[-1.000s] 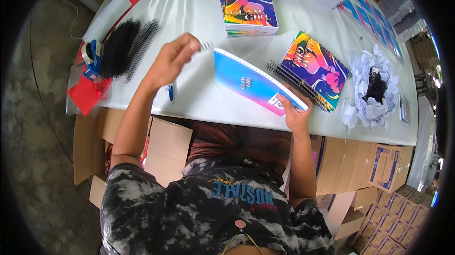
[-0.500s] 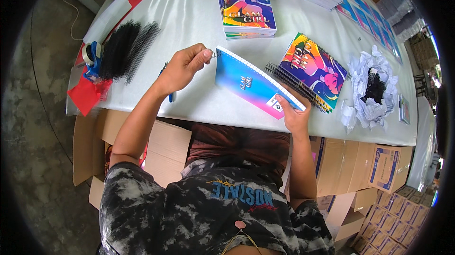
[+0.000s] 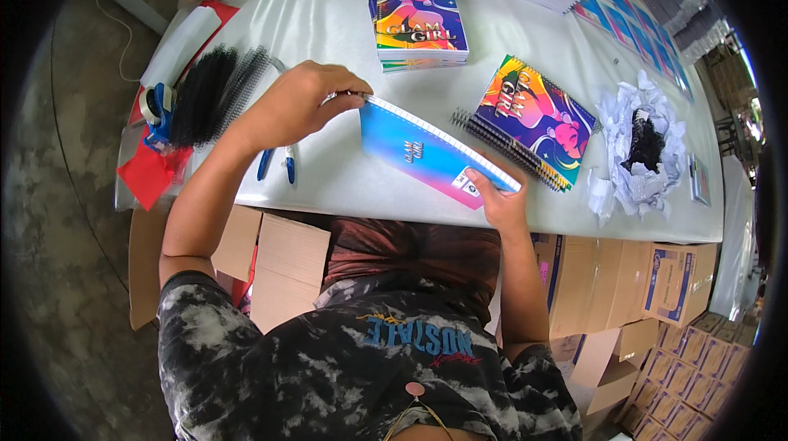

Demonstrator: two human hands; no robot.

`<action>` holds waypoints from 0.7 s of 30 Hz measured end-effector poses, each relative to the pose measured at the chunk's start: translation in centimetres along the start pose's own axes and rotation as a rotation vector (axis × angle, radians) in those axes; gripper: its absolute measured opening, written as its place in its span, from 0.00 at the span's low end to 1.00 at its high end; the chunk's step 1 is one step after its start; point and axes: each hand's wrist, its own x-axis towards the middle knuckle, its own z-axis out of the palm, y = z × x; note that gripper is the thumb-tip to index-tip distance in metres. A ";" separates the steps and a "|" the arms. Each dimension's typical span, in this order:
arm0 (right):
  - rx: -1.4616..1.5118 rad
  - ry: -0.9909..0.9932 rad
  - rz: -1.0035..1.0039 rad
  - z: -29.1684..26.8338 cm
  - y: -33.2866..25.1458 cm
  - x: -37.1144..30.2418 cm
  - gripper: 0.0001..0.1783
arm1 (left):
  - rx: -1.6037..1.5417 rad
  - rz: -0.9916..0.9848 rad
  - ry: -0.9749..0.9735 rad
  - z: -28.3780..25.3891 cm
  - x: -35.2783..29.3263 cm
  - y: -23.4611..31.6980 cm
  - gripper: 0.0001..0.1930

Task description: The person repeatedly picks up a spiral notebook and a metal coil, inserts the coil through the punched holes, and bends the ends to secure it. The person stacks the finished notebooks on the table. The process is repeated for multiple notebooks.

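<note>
The blue notebook cover (image 3: pixel 390 133) looks smooth card, the tablecloth (image 3: pixel 320 22) shiny plastic, the wrapping (image 3: pixel 616 125) crumpled paper.

The held notebook (image 3: pixel 390 133) fades from bright blue to pink (white along its upper edge). Purple, orange, green and pink colour the cover of the spiral notebook (image 3: pixel 538 117); the shirt (image 3: pixel 328 367) is black with grey-white blotches.

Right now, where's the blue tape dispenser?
In the head view, the tape dispenser is at the table's left side, just left of the black spiral coils.
</note>
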 end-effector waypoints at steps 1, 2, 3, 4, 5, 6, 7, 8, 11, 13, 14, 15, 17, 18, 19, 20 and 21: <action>-0.106 -0.047 0.019 -0.2 -0.4 -0.1 0.14 | 0.132 0.006 0.014 -0.1 0.0 0.7 0.10; -0.120 -0.044 -0.036 -0.1 -0.6 0.0 0.14 | 0.264 0.011 0.028 0.0 0.2 1.2 0.11; -0.137 -0.037 -0.090 0.3 -0.7 0.1 0.15 | 0.424 0.089 0.137 0.3 0.5 1.4 0.10; -0.155 -0.030 -0.144 0.4 -0.8 0.2 0.15 | 0.473 0.157 0.225 0.7 0.5 1.3 0.10; -0.185 -0.060 -0.191 0.2 -0.5 0.1 0.16 | 0.521 0.225 0.314 1.4 0.5 0.9 0.09; -0.173 -0.065 -0.208 0.2 -0.4 0.1 0.16 | 0.527 0.224 0.286 1.5 0.5 0.9 0.09; -0.163 -0.069 -0.224 0.3 -0.4 0.0 0.16 | 0.532 0.225 0.257 1.5 0.6 1.0 0.09; -0.152 -0.073 -0.241 0.3 -0.4 0.0 0.16 | 0.492 0.160 0.115 0.8 0.5 1.1 0.09; -0.133 -0.099 -0.131 0.4 -1.7 -0.2 0.18 | 0.481 0.160 0.080 0.4 0.3 1.8 0.11; -0.080 -0.091 -0.070 0.7 -1.8 -0.4 0.18 | 0.491 0.223 0.091 0.5 0.2 1.5 0.12; -0.052 -0.088 -0.040 0.8 -1.8 -0.5 0.18 | 0.489 0.248 0.049 0.6 0.1 0.5 0.13; -0.103 -0.086 -0.085 0.7 -1.7 -0.4 0.18 | 0.485 0.275 0.008 0.4 0.1 0.5 0.13; -0.205 -0.084 -0.176 0.7 -1.0 -0.3 0.17 | 0.534 0.249 0.081 0.4 0.4 1.5 0.13; -0.218 -0.075 -0.212 0.8 -0.8 -0.4 0.17 | 0.561 0.235 0.118 0.3 0.7 2.1 0.13; -0.231 -0.065 -0.247 0.9 -0.6 -0.4 0.17 | 0.563 0.304 0.212 0.7 0.8 1.9 0.13; -0.244 -0.056 -0.282 0.9 -0.5 -0.5 0.17 | 0.537 0.316 0.152 0.8 0.7 1.4 0.13; -0.245 -0.048 -0.290 1.1 -0.6 -0.6 0.17 | 0.509 0.326 0.090 0.8 0.4 0.9 0.13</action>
